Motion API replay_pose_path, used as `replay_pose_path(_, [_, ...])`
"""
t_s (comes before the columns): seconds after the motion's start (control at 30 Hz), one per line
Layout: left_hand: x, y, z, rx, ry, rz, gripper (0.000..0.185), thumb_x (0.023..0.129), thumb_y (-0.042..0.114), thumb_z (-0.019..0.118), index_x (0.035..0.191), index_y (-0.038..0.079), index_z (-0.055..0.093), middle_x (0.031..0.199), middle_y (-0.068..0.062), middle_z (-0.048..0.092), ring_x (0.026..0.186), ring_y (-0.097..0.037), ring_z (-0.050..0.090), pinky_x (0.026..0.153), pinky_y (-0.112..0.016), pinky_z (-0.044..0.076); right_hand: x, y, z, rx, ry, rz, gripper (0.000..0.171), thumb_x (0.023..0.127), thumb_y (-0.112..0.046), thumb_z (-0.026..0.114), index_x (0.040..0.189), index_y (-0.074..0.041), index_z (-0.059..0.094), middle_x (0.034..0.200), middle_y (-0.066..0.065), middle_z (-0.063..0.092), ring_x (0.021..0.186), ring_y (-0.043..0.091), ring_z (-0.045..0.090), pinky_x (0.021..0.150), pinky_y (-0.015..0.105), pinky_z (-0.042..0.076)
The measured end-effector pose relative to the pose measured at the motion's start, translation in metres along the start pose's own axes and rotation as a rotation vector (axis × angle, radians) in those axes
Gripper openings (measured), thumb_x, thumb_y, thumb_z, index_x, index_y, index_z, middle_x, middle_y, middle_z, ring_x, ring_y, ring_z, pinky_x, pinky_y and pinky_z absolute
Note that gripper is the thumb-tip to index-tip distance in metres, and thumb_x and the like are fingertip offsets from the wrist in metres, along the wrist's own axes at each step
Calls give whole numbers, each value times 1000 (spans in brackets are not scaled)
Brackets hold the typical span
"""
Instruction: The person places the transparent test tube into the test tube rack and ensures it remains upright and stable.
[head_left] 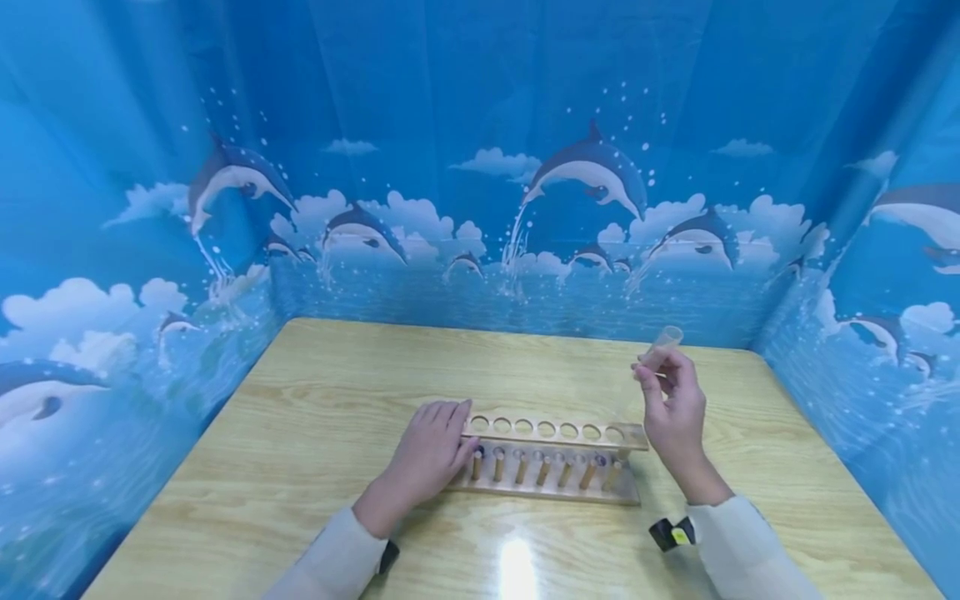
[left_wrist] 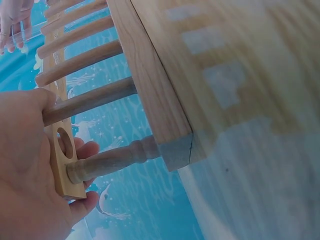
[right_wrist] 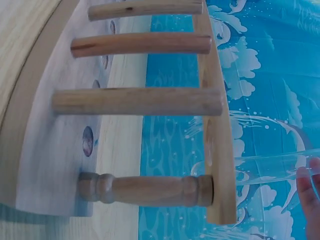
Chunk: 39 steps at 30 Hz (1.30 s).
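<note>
Head view: wood table (head_left: 300, 467), dolphin backdrop (head_left: 480, 167); left hand (head_left: 431, 454) flat on rack (head_left: 555, 433), right hand (head_left: 675, 408) pinching tube (head_left: 663, 342).

A wooden test tube rack (head_left: 551, 462) stands on the table (head_left: 315, 400), a little nearer than its middle, long side running left to right. Its top board (head_left: 555, 433) is pierced by a single row of round holes, all empty; below, a row of plain dowel pegs rises from the base, with a turned post at each end joining base and top. The left end of the rack is under the left hand (head_left: 427, 454). A clear, empty test tube (head_left: 663, 342) is held above the rack's right end, tilted, open mouth pointing up and away, pinched in the fingers (head_left: 651, 367) of the right hand (head_left: 675, 412).
</note>
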<state>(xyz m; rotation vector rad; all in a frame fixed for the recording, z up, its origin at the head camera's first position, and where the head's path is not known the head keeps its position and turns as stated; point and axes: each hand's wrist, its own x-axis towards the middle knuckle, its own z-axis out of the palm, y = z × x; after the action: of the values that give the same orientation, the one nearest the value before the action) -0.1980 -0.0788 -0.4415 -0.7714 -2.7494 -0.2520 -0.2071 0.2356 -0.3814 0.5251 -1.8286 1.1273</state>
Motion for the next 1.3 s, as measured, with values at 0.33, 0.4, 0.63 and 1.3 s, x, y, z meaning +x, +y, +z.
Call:
replay_pose_path(0.33, [0, 0, 0, 4, 1, -7, 59, 102, 43, 45, 142, 1, 44, 133, -16, 56, 124, -30, 51, 110, -47, 36, 4, -16, 1, 54, 2, -35, 20, 92, 11, 56, 108, 22, 48, 89, 28, 55, 90, 9, 61, 79, 11, 50])
replay_pose_path(0.4, [0, 0, 0, 0, -2, -12, 59, 102, 44, 45, 142, 1, 44, 133, -15, 56, 124, -30, 50, 110, -47, 35, 4, -19, 2, 68, 2, -39, 20, 92, 11, 56, 106, 22, 48, 89, 28, 54, 89, 10, 62, 80, 12, 51])
replay_pose_path(0.63, [0, 2, 0, -2, -7, -19, 59, 101, 44, 45, 142, 1, 44, 133, -15, 56, 125, -30, 50, 111, -47, 34, -1, -4, 1, 74, 8, -44, 21, 88, 19, 55, 107, 22, 48, 91, 27, 55, 90, 9, 62, 79, 13, 51])
replay_pose_path(1.3, [0, 3, -2, 0, -14, -21, 59, 101, 44, 45, 142, 1, 44, 133, -15, 55, 125, -30, 49, 111, -47, 34, 0, -4, 0, 144, 26, -70, 23, 89, 14, 57, 109, 23, 48, 89, 22, 56, 91, 11, 63, 80, 17, 53])
